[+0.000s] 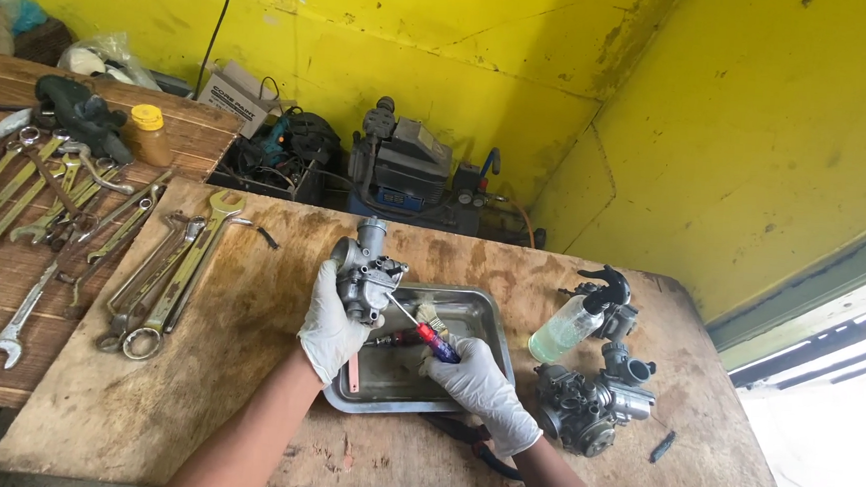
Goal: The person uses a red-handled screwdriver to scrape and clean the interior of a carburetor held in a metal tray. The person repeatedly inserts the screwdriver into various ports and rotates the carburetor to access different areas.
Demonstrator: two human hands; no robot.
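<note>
- Left hand (333, 330): gloved fingers clenched around the carburetor (366, 270), held above the metal tray (470, 301), 10 o'clock corner.
- Right hand (482, 385): grasping the screwdriver (425, 334); tip points toward 10 o'clock, touching the carburetor.

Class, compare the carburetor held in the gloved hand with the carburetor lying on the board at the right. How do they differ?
The held carburetor is raised over the metal tray, gripped by the left hand; the second carburetor rests on the wooden board, untouched. The right hand points a screwdriver at the held one only. Both are grey metal.
</note>
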